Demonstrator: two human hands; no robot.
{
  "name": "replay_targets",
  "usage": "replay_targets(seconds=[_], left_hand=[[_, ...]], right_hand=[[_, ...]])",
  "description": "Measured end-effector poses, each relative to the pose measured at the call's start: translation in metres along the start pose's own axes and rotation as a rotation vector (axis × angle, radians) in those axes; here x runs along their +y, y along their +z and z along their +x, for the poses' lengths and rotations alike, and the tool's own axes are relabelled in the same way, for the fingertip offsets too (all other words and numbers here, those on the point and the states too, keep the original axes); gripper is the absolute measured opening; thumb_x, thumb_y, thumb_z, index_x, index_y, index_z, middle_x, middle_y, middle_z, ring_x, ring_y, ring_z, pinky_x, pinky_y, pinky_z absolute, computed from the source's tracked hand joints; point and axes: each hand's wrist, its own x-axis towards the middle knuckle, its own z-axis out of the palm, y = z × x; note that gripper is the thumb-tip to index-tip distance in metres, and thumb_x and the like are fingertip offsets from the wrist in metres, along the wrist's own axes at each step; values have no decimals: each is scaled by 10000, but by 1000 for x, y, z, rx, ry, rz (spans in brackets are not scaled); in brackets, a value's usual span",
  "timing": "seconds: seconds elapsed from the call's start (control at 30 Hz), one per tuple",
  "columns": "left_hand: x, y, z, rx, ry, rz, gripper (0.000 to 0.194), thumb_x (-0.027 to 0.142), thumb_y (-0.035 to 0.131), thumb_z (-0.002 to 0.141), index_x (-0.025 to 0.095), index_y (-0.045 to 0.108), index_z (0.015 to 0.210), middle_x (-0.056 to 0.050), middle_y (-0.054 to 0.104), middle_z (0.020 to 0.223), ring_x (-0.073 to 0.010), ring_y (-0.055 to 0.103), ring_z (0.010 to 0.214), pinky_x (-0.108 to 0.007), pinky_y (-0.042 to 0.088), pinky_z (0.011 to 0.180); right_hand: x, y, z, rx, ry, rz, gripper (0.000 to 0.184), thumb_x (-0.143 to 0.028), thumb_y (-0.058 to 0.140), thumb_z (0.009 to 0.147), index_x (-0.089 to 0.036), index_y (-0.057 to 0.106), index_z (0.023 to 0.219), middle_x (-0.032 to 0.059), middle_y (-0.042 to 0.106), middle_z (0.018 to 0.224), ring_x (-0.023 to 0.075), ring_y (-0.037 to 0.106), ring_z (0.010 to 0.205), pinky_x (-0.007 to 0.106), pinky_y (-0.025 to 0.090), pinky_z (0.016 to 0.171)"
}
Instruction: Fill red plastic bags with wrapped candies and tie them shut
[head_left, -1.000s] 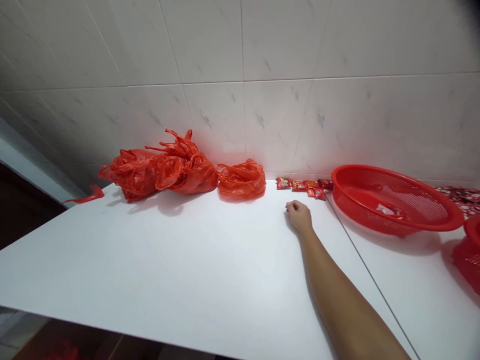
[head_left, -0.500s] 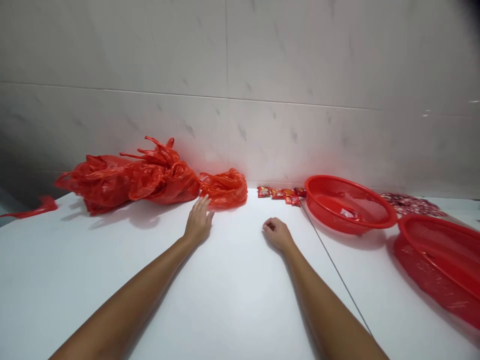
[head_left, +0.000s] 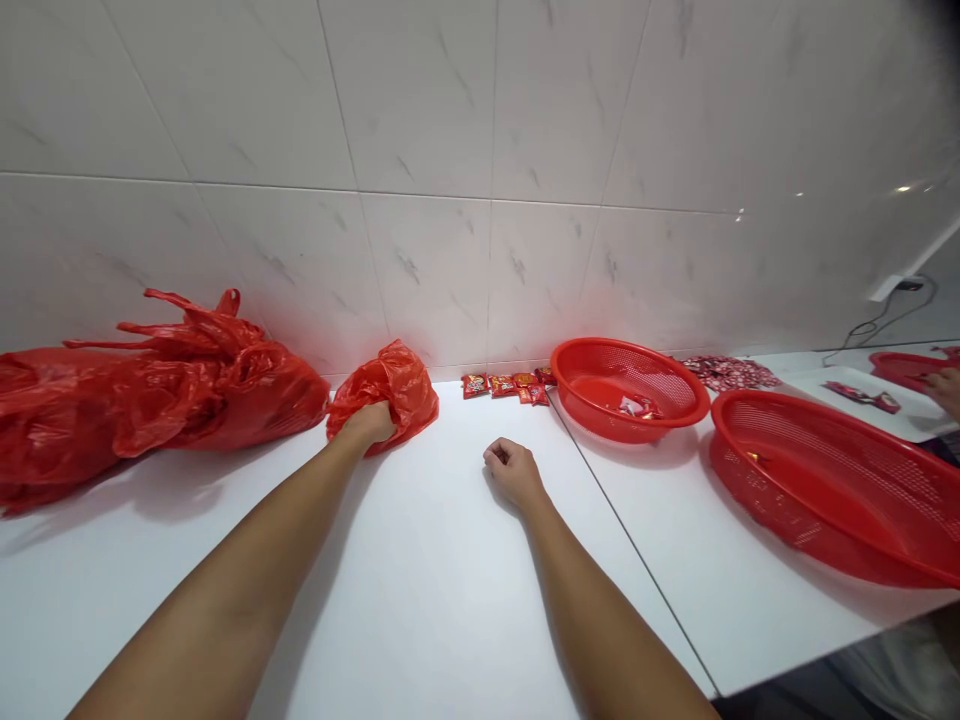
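My left hand [head_left: 375, 422] reaches into the mouth of a small red plastic bag [head_left: 405, 385] against the wall; its fingers are hidden inside. My right hand [head_left: 515, 470] rests on the white table [head_left: 427, 590], fingers curled into a loose fist with nothing visible in them. Beyond it lie several small red snack packets [head_left: 502, 385] in a short row by the wall. Two larger red plastic bags, one with upright handles [head_left: 247, 385] and one at the left edge [head_left: 52, 420], slump on the left.
Right of the packets stands a red mesh basket [head_left: 600, 425] with a few wrappers inside. A larger red basket [head_left: 825, 535] is nearer. A pile of red-and-white packets [head_left: 731, 373] lies behind them. Another person's hand [head_left: 945, 390] shows at the far right.
My left hand has gone from beside the small red bag into its mouth. The bag's opening now tilts toward me. My right hand stays curled on the table. The view has swung right.
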Motion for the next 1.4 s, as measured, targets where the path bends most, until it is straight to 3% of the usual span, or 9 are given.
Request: replay_targets(seconds=[0.17,0.37,0.63,0.87,0.97,1.1,1.2,1.33,1.4], left_hand=[[8,-4,-23,-122,46,89,298,407,687,1008,177,690,1198,-73,711,1170,-211,706,1008,-393,609,880],[37,-16,-54,52,90,152,198,356,593,995,189,681,1055,-108,741,1059,-275,697,1012,-392,541,855],[56,-8,-70,-58,136,123,535,350,747,771,208,640,1276,-151,786,1045,-345,738,909,-382,516,762],[81,16,-104,-21,254,-33,55,175,648,764,228,639,750,-56,732,795,-246,668,754,-322,445,689],[87,23,-124,68,270,-167,140,148,627,722,231,524,676,13,617,666,-187,585,651,-283,386,612],[82,22,-147,256,241,-377,267,303,643,793,235,414,673,41,506,644,-155,515,632,-258,395,589],[76,8,-160,466,137,-513,320,465,517,948,241,436,733,24,530,692,-157,520,642,-263,432,594],[80,-8,-191,915,55,-744,218,418,589,978,211,602,912,10,615,762,-166,582,674,-275,484,641],[89,-3,-213,1087,278,-717,110,276,706,901,206,621,894,18,601,753,-157,566,662,-272,463,631]], right_hand=[[-1,-2,-2,-13,9,46,184,-377,578,861,-229,671,800,-10,678,762,179,605,716,286,457,681],[-3,-3,-2,-24,10,89,156,-353,593,846,-234,690,819,-6,709,796,183,627,739,289,474,698],[-5,-5,-2,-34,0,127,161,-355,603,861,-243,706,914,-10,697,801,184,634,740,300,488,704],[-7,-5,-2,-72,5,158,913,-364,773,789,-264,369,1602,-49,708,834,180,660,721,329,530,766],[-9,-5,-2,-101,18,163,965,-288,781,754,-259,365,1624,-55,699,787,188,669,713,317,529,743],[-9,-6,-2,-78,23,114,443,-185,656,745,-244,749,1174,-28,691,738,184,619,665,292,475,657],[-5,-6,1,-40,43,110,210,-188,626,752,-231,759,909,9,728,781,196,622,688,293,455,637],[0,-2,4,-21,68,167,273,-249,644,805,-235,750,1056,38,771,861,211,680,720,305,508,662],[1,2,4,-61,58,223,471,-289,662,833,-258,686,1303,61,797,1031,214,732,807,314,556,713]])
